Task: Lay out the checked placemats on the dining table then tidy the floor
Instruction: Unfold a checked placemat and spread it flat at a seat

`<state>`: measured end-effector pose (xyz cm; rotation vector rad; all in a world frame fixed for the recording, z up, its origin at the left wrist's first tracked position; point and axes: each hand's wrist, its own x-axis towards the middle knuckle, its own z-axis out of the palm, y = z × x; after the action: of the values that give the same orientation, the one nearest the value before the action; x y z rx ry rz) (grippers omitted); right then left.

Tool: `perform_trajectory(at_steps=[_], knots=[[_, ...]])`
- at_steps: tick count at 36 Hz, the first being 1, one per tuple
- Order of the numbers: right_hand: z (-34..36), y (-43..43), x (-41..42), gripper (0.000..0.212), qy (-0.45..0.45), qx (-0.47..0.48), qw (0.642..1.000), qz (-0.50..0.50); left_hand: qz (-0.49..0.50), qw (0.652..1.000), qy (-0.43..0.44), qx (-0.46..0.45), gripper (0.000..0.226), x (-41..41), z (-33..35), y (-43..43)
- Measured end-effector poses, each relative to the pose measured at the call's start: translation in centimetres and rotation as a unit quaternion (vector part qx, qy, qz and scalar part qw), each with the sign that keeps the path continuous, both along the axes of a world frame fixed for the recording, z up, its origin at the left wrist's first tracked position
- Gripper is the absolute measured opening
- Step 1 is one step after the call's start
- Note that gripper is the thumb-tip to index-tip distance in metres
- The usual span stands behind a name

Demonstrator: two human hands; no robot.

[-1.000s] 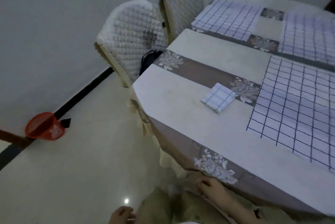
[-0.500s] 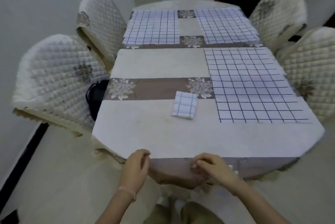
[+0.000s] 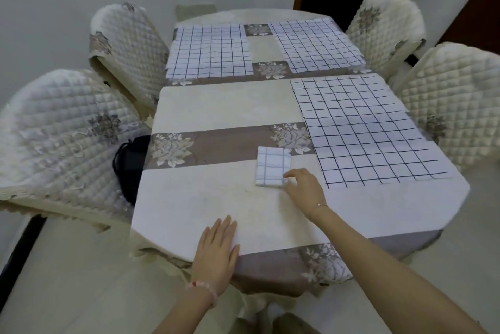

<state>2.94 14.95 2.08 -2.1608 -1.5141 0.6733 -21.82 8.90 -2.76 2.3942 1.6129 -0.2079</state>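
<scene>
With the left hand point(image 3: 216, 247) flat and open on the tabletop point(image 3: 205, 198), the right hand point(image 3: 304, 187), fingers loosely open at the folded placemat point(image 3: 272, 166), should pinch its near corner and unfold it leftward.

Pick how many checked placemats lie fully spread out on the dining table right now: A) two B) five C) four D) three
D: two spread mats at the far end, one at the near right; the folded placemat under the right hand is unopened.
</scene>
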Motion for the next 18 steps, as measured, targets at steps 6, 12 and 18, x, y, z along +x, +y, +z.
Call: perform_trajectory(at_steps=[6, 12, 18], knots=[[-1.2, 2.2, -1.8, 0.035, -0.145, -0.022, 0.980, 0.137, -0.006, 0.999, -0.026, -0.029, 0.052, -0.1, 0.5, 0.1], [-1.9, 3.1, -1.9, 0.028, -0.157, -0.018, 0.980, 0.123, -0.019, 0.999, -0.005, -0.039, 0.049, 0.0, 0.1, 0.2], [-1.6, 3.5, -1.5, 0.021, -0.191, 0.002, 0.977, 0.099, -0.011, 0.999, 0.009, -0.044, 0.060, -0.1, -0.4, 0.4]])
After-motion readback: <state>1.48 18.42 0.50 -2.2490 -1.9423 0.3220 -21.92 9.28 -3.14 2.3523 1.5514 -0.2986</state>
